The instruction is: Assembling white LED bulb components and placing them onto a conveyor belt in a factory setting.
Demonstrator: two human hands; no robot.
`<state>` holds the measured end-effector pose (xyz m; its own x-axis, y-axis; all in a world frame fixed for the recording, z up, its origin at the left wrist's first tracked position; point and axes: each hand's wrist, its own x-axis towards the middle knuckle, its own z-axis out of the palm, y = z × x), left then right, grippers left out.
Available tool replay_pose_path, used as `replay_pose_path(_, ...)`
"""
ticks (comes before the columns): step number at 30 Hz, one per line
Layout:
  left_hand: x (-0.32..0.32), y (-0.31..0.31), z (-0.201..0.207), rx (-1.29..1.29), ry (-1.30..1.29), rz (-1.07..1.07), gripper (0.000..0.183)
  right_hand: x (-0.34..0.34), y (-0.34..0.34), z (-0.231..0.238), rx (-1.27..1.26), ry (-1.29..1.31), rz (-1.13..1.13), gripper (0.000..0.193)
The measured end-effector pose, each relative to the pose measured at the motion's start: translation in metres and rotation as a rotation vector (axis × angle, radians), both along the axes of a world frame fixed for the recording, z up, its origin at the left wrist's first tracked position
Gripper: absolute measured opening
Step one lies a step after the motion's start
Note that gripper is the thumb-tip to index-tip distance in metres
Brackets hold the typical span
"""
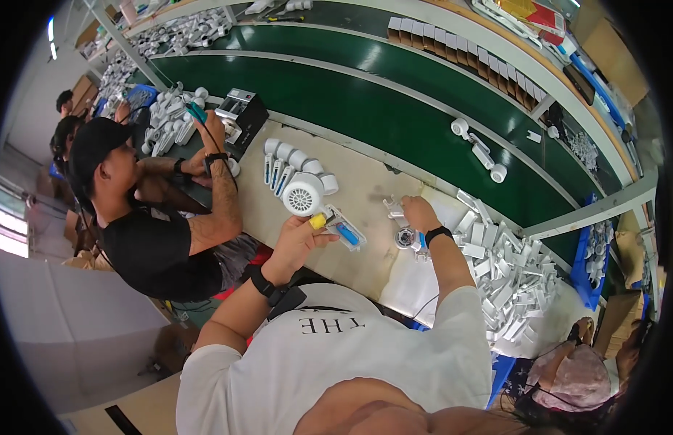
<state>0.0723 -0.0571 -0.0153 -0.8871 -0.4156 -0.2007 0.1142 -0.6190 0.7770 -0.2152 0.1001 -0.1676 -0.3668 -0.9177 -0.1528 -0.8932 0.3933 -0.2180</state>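
The left hand (299, 245) grips a white unit (303, 194) (round vented head, blue cylinder in its handle); right of it, the right hand (421, 214) has an unclear grip.

Seen from above, the person's bare forearms are extending forward from a white short-sleeved shirt (344, 355), which is filling the lower middle of the view. The left arm (231, 312) is slanting up and inward from the lower left, with a black wristband (262, 283) circling its wrist. The left grip (294, 245) is pinching, its fingers bending inward, and a yellow finger cover (318, 221) is sheathing one digit. The right arm (452, 267) is stretching up and slightly left, wearing a dark band (439, 233). The right grip (421, 213) is showing its back to the camera, its fingers pointing up and left.
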Motion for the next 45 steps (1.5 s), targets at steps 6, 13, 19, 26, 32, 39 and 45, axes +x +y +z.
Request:
replay_pose_path(6,-0.021,0.006,-0.011,0.093,0.041,0.040,0.027,0.000,0.025,-0.025,-0.299,-0.175,-0.203,0.021)
replay_pose_path(13,-0.026,0.016,-0.010,0.102,-0.012,0.037,0.024,0.001,0.016,-0.009,-0.187,-0.302,-0.219,0.032)
replay_pose_path(19,-0.013,0.022,-0.007,0.064,-0.079,0.083,0.023,0.000,0.009,-0.016,0.002,0.001,-0.215,0.034)
replay_pose_path(26,-0.004,0.016,-0.019,0.109,-0.051,0.173,0.022,-0.005,0.004,0.012,-0.419,-0.308,-0.373,0.021)
replay_pose_path(32,-0.024,0.020,-0.031,0.092,-0.066,0.218,0.022,0.052,-0.002,0.079,-0.813,-2.319,-0.486,0.025)
replay_pose_path(39,-0.053,0.039,-0.028,0.099,-0.052,0.217,0.022,0.143,-0.003,0.165,-0.719,-0.198,-0.168,0.052)
replay_pose_path(45,-0.063,0.050,-0.028,0.055,0.012,0.157,0.023,0.144,0.002,0.170,-0.777,-0.164,-0.212,0.053)
